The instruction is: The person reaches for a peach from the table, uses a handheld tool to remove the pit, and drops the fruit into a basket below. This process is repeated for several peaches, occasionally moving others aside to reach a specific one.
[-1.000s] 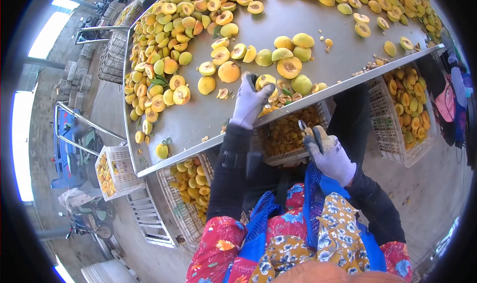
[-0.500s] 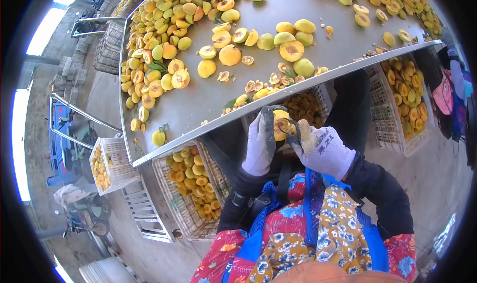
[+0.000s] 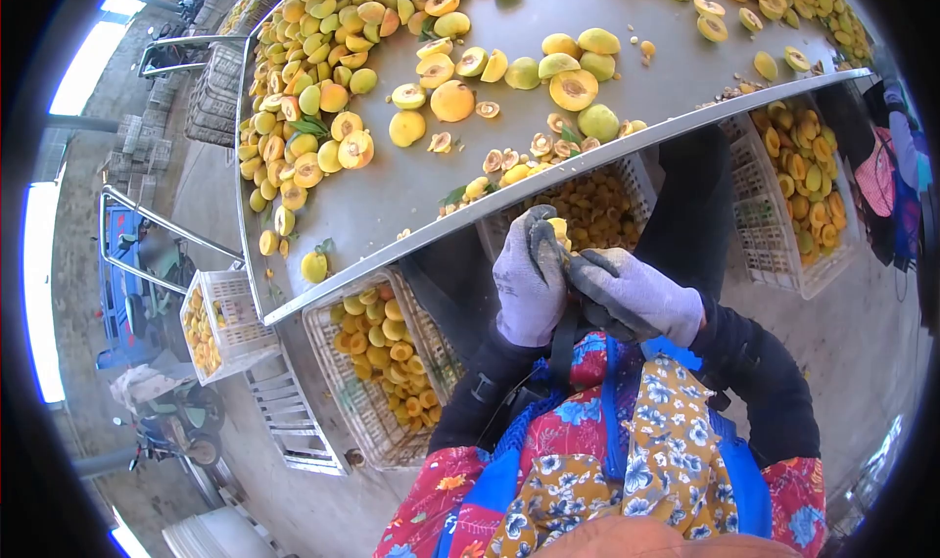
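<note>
Fruit (image 3: 559,229): 1 | left fingers (image 3: 541,240): gripping it | right fingers (image 3: 595,282): curled, cannot tell grip | table (image 3: 377,215): 1

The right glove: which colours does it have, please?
The right glove is pale lavender and dark grey, shown in the head view.

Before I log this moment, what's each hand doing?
Left hand: closed on a yellow fruit.
Right hand: curled closed; whether it holds anything is hidden.

Pale lilac gloves (image 3: 524,294) with dark-coated fingers (image 3: 543,255) covered the left hand (image 3: 532,276) and right hand (image 3: 634,292). Behind both hands were black oversleeves (image 3: 762,367), then red floral sleeves (image 3: 431,499); below them, blue straps (image 3: 741,485) flanked mustard flowered cloth (image 3: 671,441).
</note>
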